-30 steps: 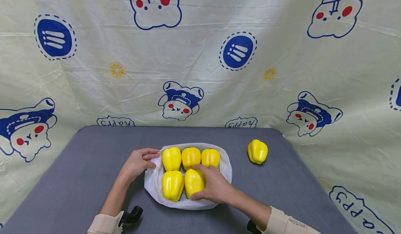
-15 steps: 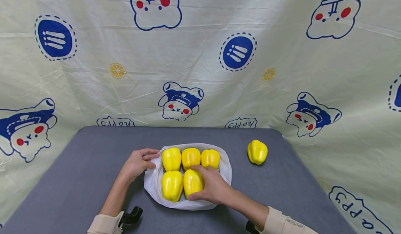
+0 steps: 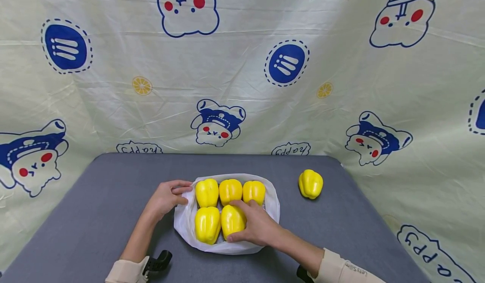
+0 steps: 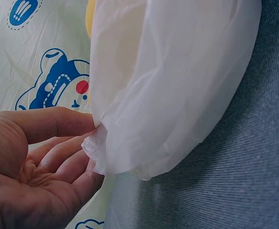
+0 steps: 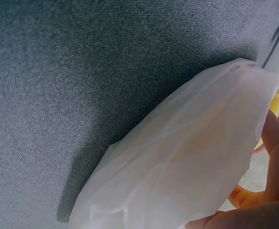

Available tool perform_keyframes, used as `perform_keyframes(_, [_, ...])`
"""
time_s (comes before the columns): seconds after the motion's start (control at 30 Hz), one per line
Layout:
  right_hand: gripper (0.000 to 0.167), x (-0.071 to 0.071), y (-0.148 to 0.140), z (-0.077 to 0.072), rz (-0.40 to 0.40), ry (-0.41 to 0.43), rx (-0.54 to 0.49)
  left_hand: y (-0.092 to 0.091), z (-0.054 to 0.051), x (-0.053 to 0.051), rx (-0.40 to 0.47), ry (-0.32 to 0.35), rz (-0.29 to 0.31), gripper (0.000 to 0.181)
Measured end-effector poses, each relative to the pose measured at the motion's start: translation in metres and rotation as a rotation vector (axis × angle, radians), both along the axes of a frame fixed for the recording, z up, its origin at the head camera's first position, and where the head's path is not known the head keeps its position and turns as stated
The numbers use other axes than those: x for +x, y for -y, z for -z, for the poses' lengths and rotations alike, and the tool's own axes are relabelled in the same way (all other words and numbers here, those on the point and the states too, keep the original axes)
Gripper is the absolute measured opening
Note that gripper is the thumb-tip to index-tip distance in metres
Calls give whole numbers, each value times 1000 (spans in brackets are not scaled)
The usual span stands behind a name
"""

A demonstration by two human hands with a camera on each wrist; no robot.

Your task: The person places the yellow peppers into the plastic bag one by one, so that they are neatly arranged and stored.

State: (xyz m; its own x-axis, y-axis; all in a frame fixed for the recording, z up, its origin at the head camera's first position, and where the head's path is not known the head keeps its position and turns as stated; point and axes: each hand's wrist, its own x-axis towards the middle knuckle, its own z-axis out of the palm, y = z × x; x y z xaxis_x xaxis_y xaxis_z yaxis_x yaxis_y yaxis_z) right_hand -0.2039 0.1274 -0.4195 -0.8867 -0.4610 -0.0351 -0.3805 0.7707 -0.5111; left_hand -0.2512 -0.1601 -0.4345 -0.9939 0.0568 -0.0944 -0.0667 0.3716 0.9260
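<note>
A white plastic bag (image 3: 183, 228) lies with its mouth facing up, holding several yellow bell peppers (image 3: 207, 193) in two rows. On the bag's left rim my left hand (image 3: 163, 199) pinches the plastic; the left wrist view shows thumb and fingers around a gathered bit of the bag (image 4: 177, 90). My right hand (image 3: 263, 227) grips a yellow bell pepper (image 3: 232, 220) in the near row, beside another pepper (image 3: 207, 226). In the right wrist view the bag's side (image 5: 191, 157) hides most of that pepper, and the right hand (image 5: 273, 186) reaches over the rim.
One more yellow bell pepper (image 3: 310, 184) lies on the grey table (image 3: 125, 182), right of the bag. Behind the table hangs a pale curtain (image 3: 242, 85) printed with cartoon bears. Black wrist straps (image 3: 158, 262) show near the sleeves.
My right hand and the pepper it grips have shifted very slightly left, towards the neighbouring pepper. The left hand keeps its place on the bag's rim.
</note>
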Motion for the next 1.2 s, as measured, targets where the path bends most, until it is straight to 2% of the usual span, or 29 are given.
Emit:
perform_keyframes(0.9, [87, -1, 3, 1, -7, -33, -8, 0, 0, -1, 0, 27, -15, 50])
perform_keyframes(1.2, [87, -4, -2, -7, -36, -54, 6, 1, 1, -2, 0, 29, -16, 49])
